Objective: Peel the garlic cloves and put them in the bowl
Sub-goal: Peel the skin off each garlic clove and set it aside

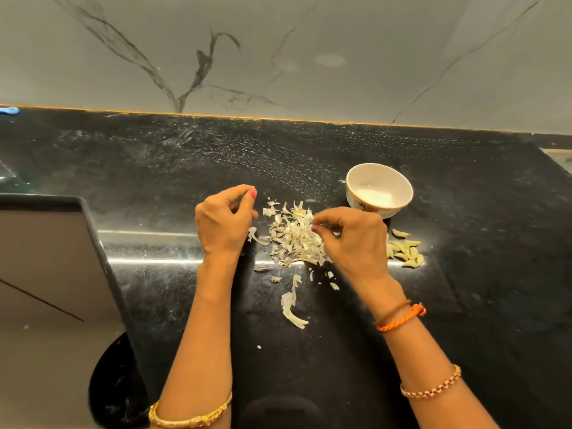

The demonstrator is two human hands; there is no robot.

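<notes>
Black speckled counter [309, 156] runs under a pale veined wall, with a grey sink [46, 258] off beyond the left hand's knuckles. Both hands hover over a heap of papery garlic skins [292, 233] lying between them.

The left hand [224, 219] has its fingers curled in, thumb and fingertips drawn together as if pinching something small; whatever it holds, if anything, is hidden. The right hand [351, 239] is curled too, its thumb and forefinger pinched at the edge of the skins; I cannot tell whether a clove or only a scrap of skin sits between them.

Peeled cloves [404, 250] lie in a small cluster on the counter just past the heel of the right hand, on the side away from the skins. None of them is in the bowl.

The white bowl [379, 188] stands upright just beyond the right hand's knuckles. Its inside looks bare, showing only white glaze and a bright patch of light at the bottom.

By my reading the peeling is at or near its end, and the transfer has not begun. The next move calls for the right hand to let go of the skins, gather the cloves beside it and drop them over the rim, keeping loose skins out.
</notes>
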